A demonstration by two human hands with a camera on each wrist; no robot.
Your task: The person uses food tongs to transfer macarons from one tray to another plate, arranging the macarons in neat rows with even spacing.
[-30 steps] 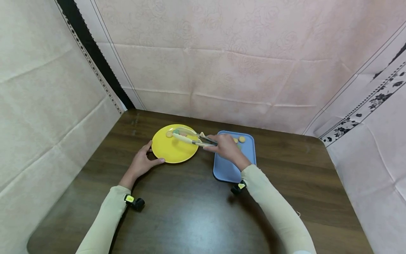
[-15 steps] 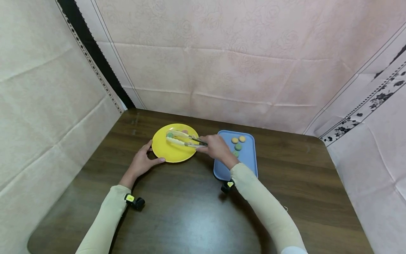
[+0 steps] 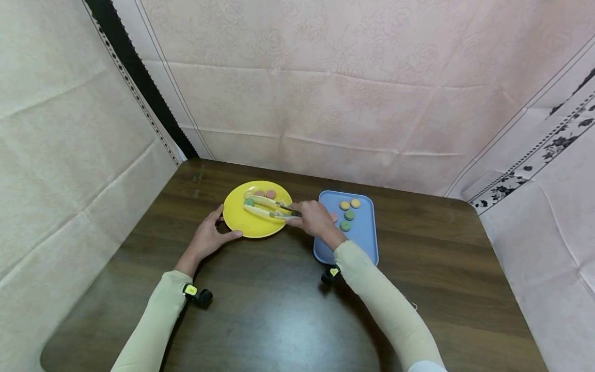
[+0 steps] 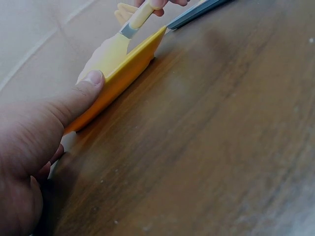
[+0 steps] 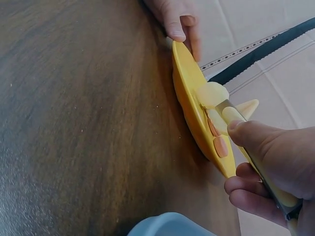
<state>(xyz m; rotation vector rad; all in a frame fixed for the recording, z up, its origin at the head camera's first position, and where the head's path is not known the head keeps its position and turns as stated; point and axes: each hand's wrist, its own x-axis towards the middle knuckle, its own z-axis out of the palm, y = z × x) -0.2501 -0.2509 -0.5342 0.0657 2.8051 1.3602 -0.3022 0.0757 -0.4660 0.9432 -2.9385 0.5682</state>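
Note:
My left hand (image 3: 209, 238) holds the yellow plate (image 3: 257, 226) by its near left rim, its thumb (image 4: 89, 87) at the edge. With my right hand (image 3: 315, 219) I grip a pair of tongs (image 3: 264, 200), whose pale heads reach over the plate. A small green disc (image 3: 249, 202), like a macaron, sits between the tong tips. Farther back on the plate lie two pink discs (image 3: 270, 194) and a beige one (image 3: 248, 195), partly behind the tongs. The right wrist view shows the tongs' head (image 5: 212, 94) close over the plate, hiding the green disc.
Right of the plate stands a blue tray (image 3: 362, 240) with two yellow discs (image 3: 355, 203), two green discs (image 3: 345, 226) and a pink disc (image 3: 334, 217) partly behind my right hand. The brown table (image 3: 279, 299) ends at pale cloth hangings (image 3: 325, 103) behind.
My right hand and the tongs have moved left over the plate, bringing the green disc left and toward me, away from the pink discs. My left hand has stayed at the rim.

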